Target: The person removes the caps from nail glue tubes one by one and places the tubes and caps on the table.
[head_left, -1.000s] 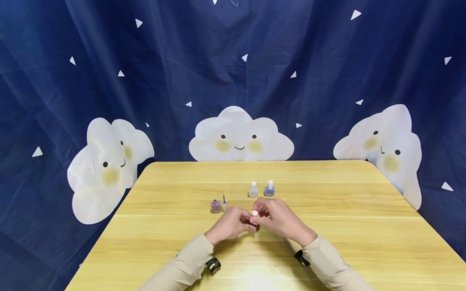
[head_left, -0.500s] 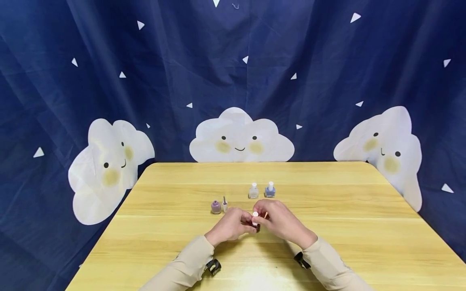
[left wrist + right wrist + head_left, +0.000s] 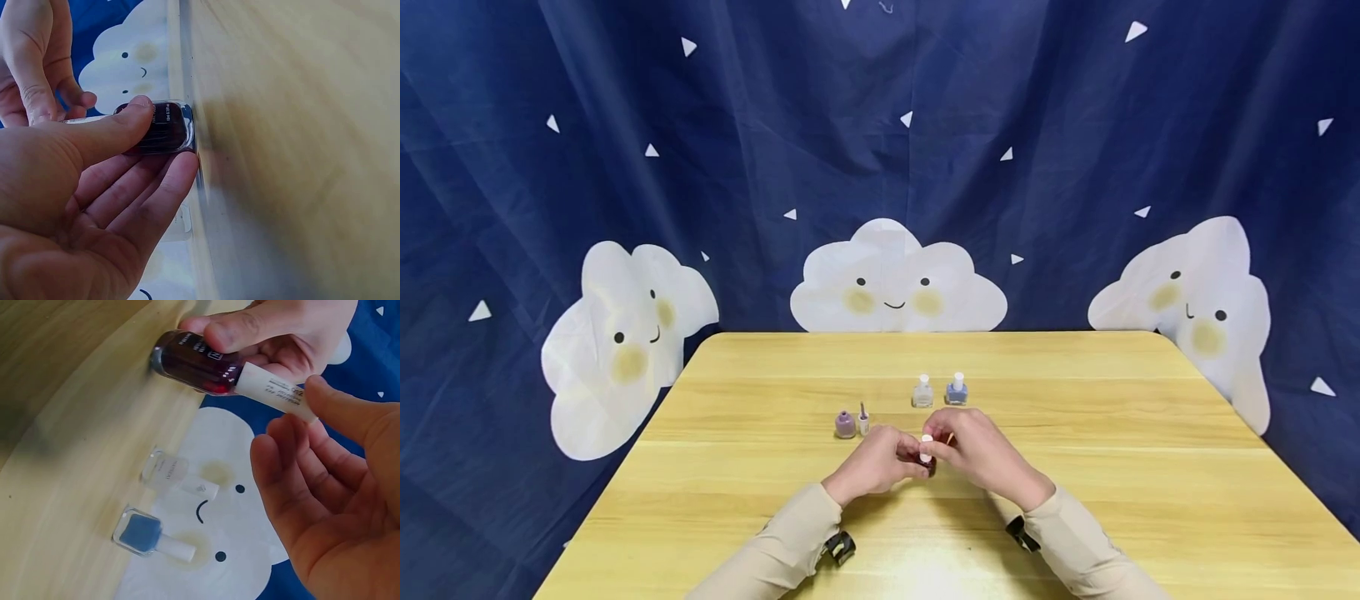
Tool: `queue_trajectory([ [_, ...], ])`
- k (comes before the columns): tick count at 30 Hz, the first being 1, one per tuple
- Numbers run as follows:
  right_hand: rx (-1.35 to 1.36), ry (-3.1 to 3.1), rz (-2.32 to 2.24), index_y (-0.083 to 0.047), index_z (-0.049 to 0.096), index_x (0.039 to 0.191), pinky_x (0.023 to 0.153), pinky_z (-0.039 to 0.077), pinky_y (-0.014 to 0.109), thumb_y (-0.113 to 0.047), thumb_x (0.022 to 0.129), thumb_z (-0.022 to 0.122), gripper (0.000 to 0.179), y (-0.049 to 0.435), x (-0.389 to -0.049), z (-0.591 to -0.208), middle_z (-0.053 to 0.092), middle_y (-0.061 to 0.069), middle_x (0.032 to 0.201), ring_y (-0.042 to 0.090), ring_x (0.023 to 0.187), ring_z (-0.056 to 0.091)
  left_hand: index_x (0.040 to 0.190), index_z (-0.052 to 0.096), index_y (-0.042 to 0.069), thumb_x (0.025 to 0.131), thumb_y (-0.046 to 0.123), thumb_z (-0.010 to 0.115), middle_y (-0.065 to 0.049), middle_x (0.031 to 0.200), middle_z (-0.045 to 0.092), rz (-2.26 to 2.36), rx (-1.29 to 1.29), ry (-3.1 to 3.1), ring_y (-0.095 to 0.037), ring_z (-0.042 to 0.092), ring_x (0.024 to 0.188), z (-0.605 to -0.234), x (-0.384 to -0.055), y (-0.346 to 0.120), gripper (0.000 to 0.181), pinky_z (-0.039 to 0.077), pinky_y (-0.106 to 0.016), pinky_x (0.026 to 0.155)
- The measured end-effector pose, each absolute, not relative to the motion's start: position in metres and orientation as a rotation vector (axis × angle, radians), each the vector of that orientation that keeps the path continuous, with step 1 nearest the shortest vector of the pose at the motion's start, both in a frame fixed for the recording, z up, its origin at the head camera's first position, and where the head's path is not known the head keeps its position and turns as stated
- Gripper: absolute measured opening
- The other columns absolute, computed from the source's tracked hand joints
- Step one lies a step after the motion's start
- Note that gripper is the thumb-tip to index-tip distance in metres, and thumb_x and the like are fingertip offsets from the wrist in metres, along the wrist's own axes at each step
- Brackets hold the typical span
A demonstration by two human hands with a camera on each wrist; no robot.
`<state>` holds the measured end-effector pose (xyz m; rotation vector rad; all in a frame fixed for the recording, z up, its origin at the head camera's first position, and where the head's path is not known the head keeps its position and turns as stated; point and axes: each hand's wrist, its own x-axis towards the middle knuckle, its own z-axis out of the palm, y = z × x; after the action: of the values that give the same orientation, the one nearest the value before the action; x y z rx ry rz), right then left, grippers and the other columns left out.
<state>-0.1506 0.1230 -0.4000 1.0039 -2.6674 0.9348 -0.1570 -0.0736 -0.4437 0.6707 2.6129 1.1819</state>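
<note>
Well inside visible table edges (image 3: 1045,336), left hand (image 3: 872,461) gripping dark bottle (image 3: 197,364), right hand (image 3: 981,454) pinching white cap (image 3: 267,387)

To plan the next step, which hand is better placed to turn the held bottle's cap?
Likely the right hand: it pinches the cap, while the left hand holds the bottle.

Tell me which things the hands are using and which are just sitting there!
In use now:
left hand, holding the dark red bottle
right hand, pinching its white cap

Just sitting there:
purple bottle, open
brush cap, beside it, brush up
clear bottle, capped
blue bottle, capped
</note>
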Motion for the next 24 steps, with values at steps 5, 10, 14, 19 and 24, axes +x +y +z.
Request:
queue_trajectory([
  [5,1.064,-2.663,0.943,-0.014,0.072,0.088,0.068,0.056,0.027,-0.011,0.091,0.077,0.007,0.1245,-0.1499,-0.3972,0.07,-0.006,0.086,0.003,0.077,0.062,0.095,0.08,0.011,0.085,0.014,0.084,0.002,0.087,0.079,1.187,0.7,2.618,-0.002,0.069,0.076,-0.4442,-0.1585,-0.0735,0.012,0.055,-0.019,0.075],
  [10,1.003,-2.684,0.991,-0.016,0.071,0.088,0.068,0.055,0.025,-0.014,0.091,0.078,0.008,0.1243,-0.1505,-0.3978,0.069,-0.009,0.083,0.001,0.076,0.061,0.095,0.08,0.011,0.085,0.014,0.084,0.003,0.086,0.079,1.203,0.689,2.602,-0.001,0.068,0.075,-0.4433,-0.1587,-0.0735,0.011,0.055,-0.02,0.075],
  [14,0.932,-2.711,1.032,-0.015,0.068,0.088,0.066,0.053,0.022,-0.018,0.09,0.08,0.012,0.1239,-0.1515,-0.4,0.066,-0.012,0.077,-0.001,0.071,0.059,0.096,0.08,0.011,0.084,0.013,0.084,0.003,0.085,0.078,1.2,0.673,2.596,-0.001,0.067,0.073,-0.4431,-0.1586,-0.0734,0.013,0.055,-0.02,0.074],
  [19,0.961,-2.691,1.02,-0.014,0.069,0.086,0.063,0.051,0.021,-0.016,0.089,0.08,0.012,0.1232,-0.1524,-0.4009,0.067,-0.01,0.076,-0.002,0.068,0.058,0.097,0.08,0.01,0.084,0.012,0.084,0.002,0.086,0.078,1.207,0.672,2.597,-0.002,0.067,0.075,-0.442,-0.158,-0.0737,0.014,0.055,-0.021,0.075],
  [24,1.028,-2.672,1.003,-0.013,0.071,0.089,0.064,0.052,0.021,-0.011,0.09,0.078,0.008,0.1236,-0.1506,-0.3986,0.069,-0.007,0.081,-0.001,0.07,0.059,0.097,0.08,0.01,0.084,0.012,0.084,0.001,0.087,0.079,1.211,0.683,2.597,-0.003,0.068,0.075,-0.4415,-0.1572,-0.074,0.013,0.055,-0.021,0.076],
])
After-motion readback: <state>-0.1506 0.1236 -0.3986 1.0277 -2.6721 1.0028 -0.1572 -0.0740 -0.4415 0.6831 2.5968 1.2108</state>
